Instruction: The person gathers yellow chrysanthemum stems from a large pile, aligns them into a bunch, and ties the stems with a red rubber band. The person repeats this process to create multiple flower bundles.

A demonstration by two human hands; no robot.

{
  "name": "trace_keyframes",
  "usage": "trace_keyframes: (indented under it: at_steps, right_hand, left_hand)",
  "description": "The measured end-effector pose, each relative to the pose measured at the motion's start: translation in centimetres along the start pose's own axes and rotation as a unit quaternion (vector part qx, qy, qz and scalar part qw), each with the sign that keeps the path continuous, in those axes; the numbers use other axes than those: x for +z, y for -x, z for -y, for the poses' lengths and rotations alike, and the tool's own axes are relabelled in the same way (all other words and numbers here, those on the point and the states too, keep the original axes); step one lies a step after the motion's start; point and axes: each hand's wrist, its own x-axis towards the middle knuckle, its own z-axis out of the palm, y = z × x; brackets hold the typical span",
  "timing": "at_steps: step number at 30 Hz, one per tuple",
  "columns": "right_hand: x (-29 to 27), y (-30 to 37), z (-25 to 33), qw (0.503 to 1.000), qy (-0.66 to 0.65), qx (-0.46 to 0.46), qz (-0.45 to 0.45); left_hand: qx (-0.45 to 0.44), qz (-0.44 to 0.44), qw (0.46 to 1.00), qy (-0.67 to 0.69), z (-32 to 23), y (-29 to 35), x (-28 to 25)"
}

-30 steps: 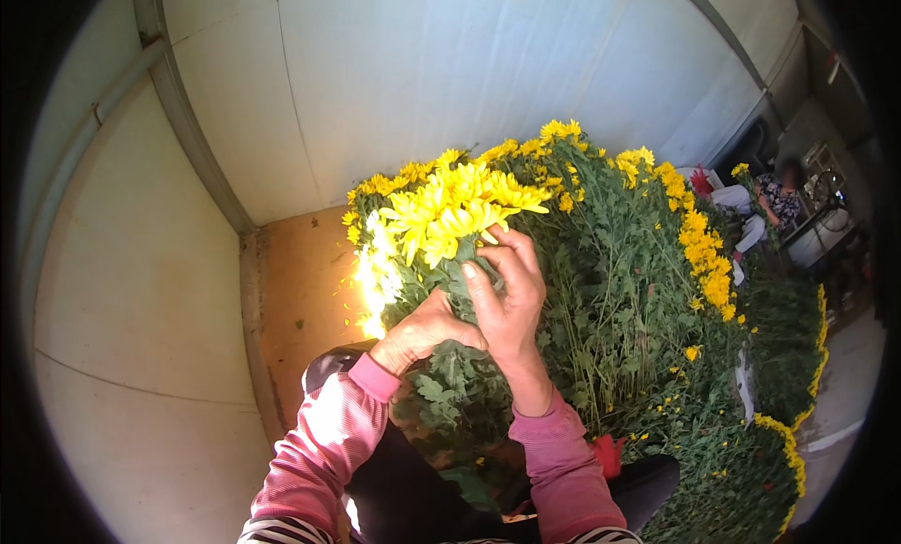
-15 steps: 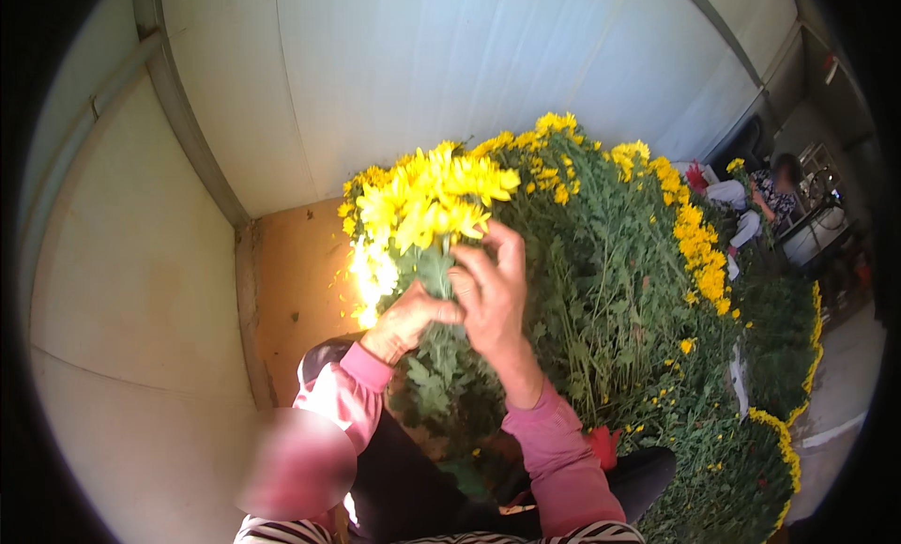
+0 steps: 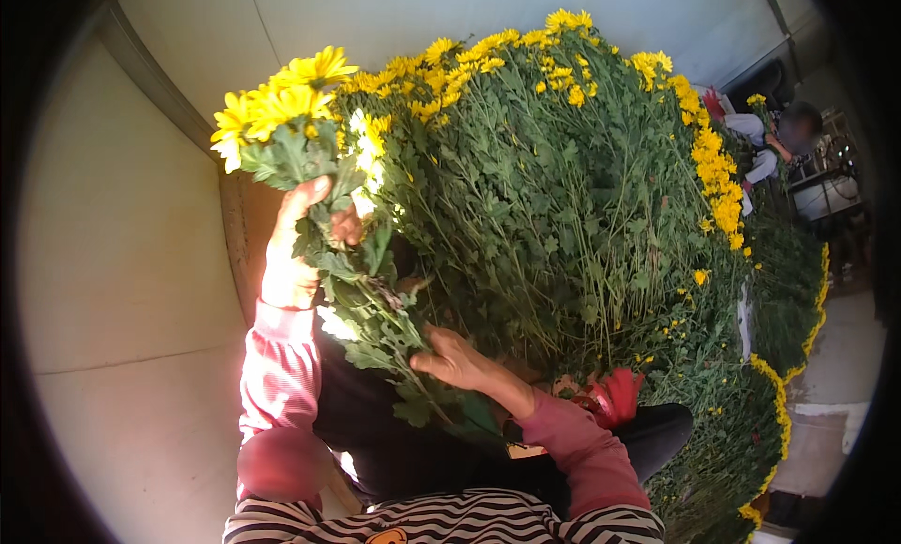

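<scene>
A bunch of yellow chrysanthemums with long leafy green stems lies slantwise in front of me, its blooms up at the left. My left hand is wrapped round the stems just below the blooms, in bright sunlight. Lower down, my right hand is closed at the leafy lower stems of the same bunch; its fingertips are partly hidden by leaves. The stem ends hang over my dark-trousered lap.
A broad heap of cut chrysanthemums lies ahead and to the right, blooms along its far edge. Pale wall panels stand at the left and behind. A crumpled red item is by my right knee. Another person sits far right, holding flowers.
The bunch has swung left and tilted. My left hand has moved up and left with it, while my right hand has slid from near the blooms down to the lower stems.
</scene>
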Motion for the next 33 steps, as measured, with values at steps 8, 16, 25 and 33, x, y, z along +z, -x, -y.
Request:
trace_keyframes:
  at_steps: [8, 16, 25, 33]
  right_hand:
    - [-2.4, -7.0, -8.2, 0.994, 0.003, -0.004, -0.106]
    - [-10.0, -15.2, -17.1, 0.828, 0.458, 0.142, -0.29]
    - [-18.6, -8.9, -5.9, 0.959, 0.169, 0.012, -0.229]
    - [-28.7, -4.6, -8.1, 0.909, 0.056, -0.004, -0.414]
  left_hand:
    - [0.036, -0.203, 0.971, -0.123, -3.7, -0.3, -5.6]
    - [0.1, -0.235, 0.941, -0.222, -2.4, -2.6, -5.9]
    - [0.089, -0.213, 0.952, -0.201, -1.9, -3.4, -4.4]
    - [0.047, -0.25, 0.951, -0.178, -0.4, -4.6, -0.5]
